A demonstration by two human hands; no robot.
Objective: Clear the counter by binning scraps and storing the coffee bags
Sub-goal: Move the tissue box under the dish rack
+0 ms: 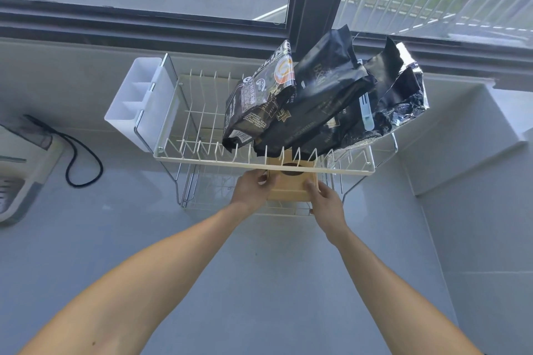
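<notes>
Three black coffee bags lean in the top tier of a white wire rack (202, 161): a printed bag (259, 101) at the left, a matte black bag (320, 101) in the middle, and a torn foil-lined bag (403, 95) at the right. Under the top tier, on the lower shelf, lies a tan box (288, 189) with a dark oval mark. My left hand (251, 189) grips the box's left edge. My right hand (326, 202) holds its right side. The box's far end is hidden behind the rack's front bar.
A white cutlery holder (135, 101) hangs on the rack's left end. A grey appliance (20, 181) with a black cord (83, 158) sits at the counter's left edge. A window sill runs behind, and a raised tiled ledge (476, 130) stands to the right.
</notes>
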